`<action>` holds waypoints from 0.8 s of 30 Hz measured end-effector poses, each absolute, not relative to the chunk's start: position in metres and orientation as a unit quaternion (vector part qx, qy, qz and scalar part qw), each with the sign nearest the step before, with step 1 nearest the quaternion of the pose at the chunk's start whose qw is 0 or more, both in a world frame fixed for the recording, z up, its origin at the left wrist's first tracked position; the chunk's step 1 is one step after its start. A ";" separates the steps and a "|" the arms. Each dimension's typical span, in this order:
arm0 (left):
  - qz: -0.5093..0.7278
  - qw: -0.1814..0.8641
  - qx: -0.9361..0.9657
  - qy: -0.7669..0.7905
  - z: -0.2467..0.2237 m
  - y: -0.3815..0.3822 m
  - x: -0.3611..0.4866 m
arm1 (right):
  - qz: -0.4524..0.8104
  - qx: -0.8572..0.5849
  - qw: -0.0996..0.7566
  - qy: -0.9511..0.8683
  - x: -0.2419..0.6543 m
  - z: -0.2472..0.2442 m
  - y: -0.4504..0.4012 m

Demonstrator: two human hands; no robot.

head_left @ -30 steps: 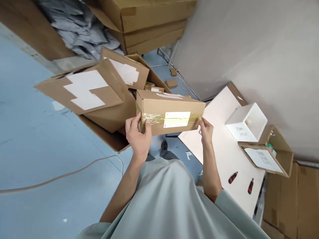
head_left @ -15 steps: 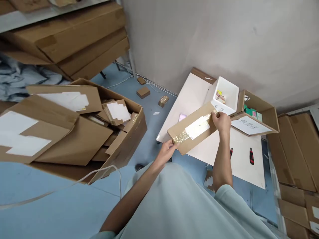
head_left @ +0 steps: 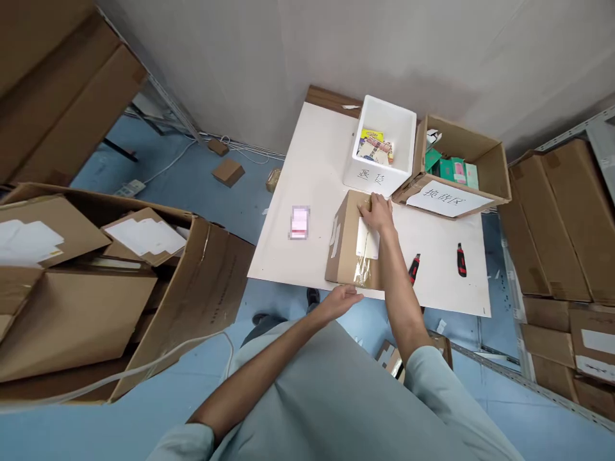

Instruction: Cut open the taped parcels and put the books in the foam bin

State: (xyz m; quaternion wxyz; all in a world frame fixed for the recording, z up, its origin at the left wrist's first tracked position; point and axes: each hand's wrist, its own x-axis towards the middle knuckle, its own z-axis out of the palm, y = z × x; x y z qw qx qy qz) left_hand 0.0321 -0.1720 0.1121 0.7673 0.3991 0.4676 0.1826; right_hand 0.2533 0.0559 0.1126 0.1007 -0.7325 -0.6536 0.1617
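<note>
1. Right hand (head_left: pixel 377 212) bends over the far end of the parcel (head_left: pixel 343 246), thumb on its top and fingers over the far edge, holding it.
2. Left hand (head_left: pixel 339 302) lies just by the parcel's near end, fingers nearly straight and close together, not closed around anything; whether the fingertips touch the cardboard, I cannot tell.
3. Brown and long, the parcel is on the white table (head_left: pixel 283 250), one end toward the wall and the other at the table's near edge. Its top carries a white label (head_left: pixel 368 238) and shiny tape (head_left: pixel 362 272); the right forearm hides part of it.
4. Just beyond the parcel is a white bin (head_left: pixel 378 179) with small packets (head_left: pixel 375 148) inside. Beside the bin, an open cardboard box (head_left: pixel 480 150) with a handwritten sign (head_left: pixel 444 195) holds green packages (head_left: pixel 446 169).
5. Two red-and-black cutters lie right of the parcel, the nearer one (head_left: pixel 414 269) close to the right forearm, the other (head_left: pixel 461 259) farther off.
6. Left of the table, a big carton (head_left: pixel 211 282) on the blue floor holds more boxes (head_left: pixel 91 314).
</note>
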 end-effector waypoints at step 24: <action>0.658 0.429 0.047 0.617 0.094 -0.201 -0.383 | 0.241 -0.364 -0.034 -0.899 -0.176 0.192 0.047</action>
